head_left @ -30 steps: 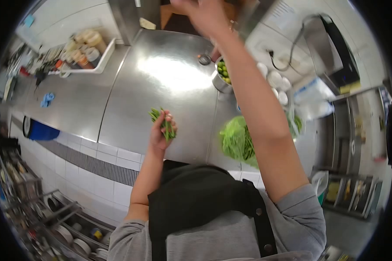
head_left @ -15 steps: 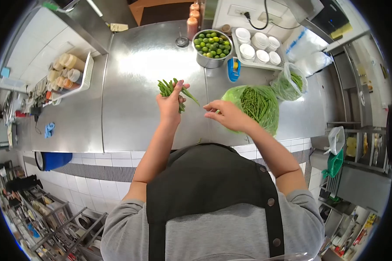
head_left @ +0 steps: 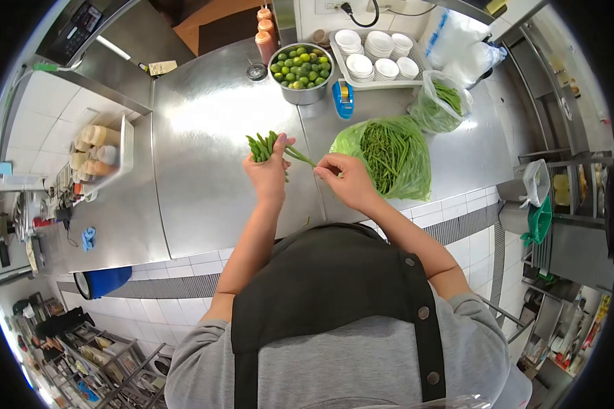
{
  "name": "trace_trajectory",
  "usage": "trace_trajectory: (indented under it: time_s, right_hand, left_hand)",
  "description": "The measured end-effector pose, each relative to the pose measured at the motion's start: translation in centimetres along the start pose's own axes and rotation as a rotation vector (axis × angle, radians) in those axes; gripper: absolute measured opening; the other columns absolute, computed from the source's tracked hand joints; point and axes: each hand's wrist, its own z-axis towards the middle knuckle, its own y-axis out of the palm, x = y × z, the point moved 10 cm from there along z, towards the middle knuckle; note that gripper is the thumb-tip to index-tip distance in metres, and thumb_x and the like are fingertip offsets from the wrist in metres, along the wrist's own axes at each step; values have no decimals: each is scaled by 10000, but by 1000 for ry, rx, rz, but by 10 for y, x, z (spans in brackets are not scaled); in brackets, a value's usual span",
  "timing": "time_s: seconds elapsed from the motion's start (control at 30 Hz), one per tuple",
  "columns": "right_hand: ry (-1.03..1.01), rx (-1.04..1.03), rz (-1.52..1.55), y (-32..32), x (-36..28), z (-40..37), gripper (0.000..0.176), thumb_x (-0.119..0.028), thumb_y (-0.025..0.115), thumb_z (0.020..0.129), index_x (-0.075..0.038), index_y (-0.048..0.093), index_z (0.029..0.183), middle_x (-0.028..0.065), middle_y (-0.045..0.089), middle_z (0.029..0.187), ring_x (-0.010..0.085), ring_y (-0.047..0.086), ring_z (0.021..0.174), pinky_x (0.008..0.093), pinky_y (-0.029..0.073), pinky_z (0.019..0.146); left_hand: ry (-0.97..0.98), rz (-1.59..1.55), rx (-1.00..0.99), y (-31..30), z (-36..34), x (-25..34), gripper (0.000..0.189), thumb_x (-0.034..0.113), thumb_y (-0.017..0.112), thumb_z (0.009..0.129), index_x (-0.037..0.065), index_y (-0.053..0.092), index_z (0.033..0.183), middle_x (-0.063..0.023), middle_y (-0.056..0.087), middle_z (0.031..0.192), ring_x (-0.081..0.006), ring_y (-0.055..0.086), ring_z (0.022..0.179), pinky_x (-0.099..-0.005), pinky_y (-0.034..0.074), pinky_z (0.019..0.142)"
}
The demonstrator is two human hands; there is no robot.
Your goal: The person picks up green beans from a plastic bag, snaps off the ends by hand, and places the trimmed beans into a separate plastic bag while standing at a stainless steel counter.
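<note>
A bunch of green beans [head_left: 260, 146] is gripped in my left hand [head_left: 269, 172], held above the steel counter [head_left: 232, 211]. One bean sticks out of the bunch to the right. My right hand [head_left: 348, 178] is closed in a pinch at the tip of that bean [head_left: 301, 156]. Just right of my right hand, an open green plastic bag [head_left: 421, 160] holds a heap of more green beans [head_left: 389, 157]. A small green scrap [head_left: 306, 220] lies on the counter near my apron.
Behind stand a steel pot [head_left: 305, 94] of green limes, a blue tape dispenser [head_left: 343, 99] and a white tray [head_left: 382, 84] of stacked small dishes. A clear bag [head_left: 436, 112] of greens sits at right. Sauce bottles [head_left: 265, 41] stand at the back, a container basket [head_left: 125, 146] at left.
My right hand has come to the protruding bean's tip and its fingers have closed there. The whole view has turned and shifted a little. My left hand still holds the bunch.
</note>
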Motion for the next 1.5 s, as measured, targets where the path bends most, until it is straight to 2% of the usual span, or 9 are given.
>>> trace_trajectory:
  time_s: [0.27,0.37,0.53,0.7,0.87,1.07,1.27,1.4,1.5]
  right_hand:
    - [-212,-153,329,-8,-28,-26,168,-105,660,888,17,596,791,35,526,692,114,485,653,300,415,613]
    - [-129,-118,-41,-53,1,-39,186,-129,653,902,2,605,780,40,537,681,121,489,653,298,434,631]
    - [549,-254,-402,-115,101,-52,249,-225,710,906,-4,647,809,75,542,682,176,546,660,308,458,637]
    - [-77,18,-115,-66,16,-17,224,-188,768,853,13,670,865,84,611,814,183,589,683,315,465,620]
    - [-94,172,17,-47,23,-4,206,-150,763,845,13,637,827,73,533,681,173,510,631,319,420,592]
    - [-247,11,65,-37,2,-22,140,-105,722,862,2,638,829,83,563,726,173,539,686,331,446,627]
    - [-210,-248,181,-31,-15,-53,187,-169,677,922,7,662,860,77,668,809,196,630,766,338,492,692]
    - [-42,-150,-350,-72,83,-41,364,-310,569,1001,7,667,850,134,679,796,226,665,745,348,503,699]
    - [121,-73,-352,-107,123,-39,393,-342,616,961,1,656,773,152,656,710,315,644,693,424,489,651]
  left_hand:
    - [-129,-71,-93,16,-1,-36,169,138,755,896,3,663,935,-164,750,889,-59,516,550,-235,447,511]
    - [-191,-90,-86,11,4,-46,120,127,732,907,37,655,925,-148,749,923,-49,428,525,-239,444,529]
    - [-201,-79,-112,22,3,-33,148,133,743,901,17,663,947,-145,746,916,-49,442,559,-235,446,540]
    - [-205,-64,-182,52,-5,-39,168,147,751,900,11,665,948,-137,747,905,-48,428,541,-238,447,537]
    - [-192,-82,-144,59,-11,-36,153,146,741,911,10,671,914,-147,743,871,-72,523,563,-239,440,523]
    - [-196,-155,-212,70,-18,-47,185,150,756,897,34,625,958,-157,737,907,-51,439,517,-227,410,507]
    - [-269,-246,-86,36,17,-69,166,137,735,913,54,625,1005,-114,725,916,-43,439,522,-204,400,492]
    - [-421,-392,-125,8,27,-90,166,172,720,936,70,625,1027,-73,697,971,-33,480,561,-190,425,516]
    - [-477,-406,-147,-20,34,-120,157,165,676,964,62,626,1072,-45,688,982,-26,512,586,-192,449,538]
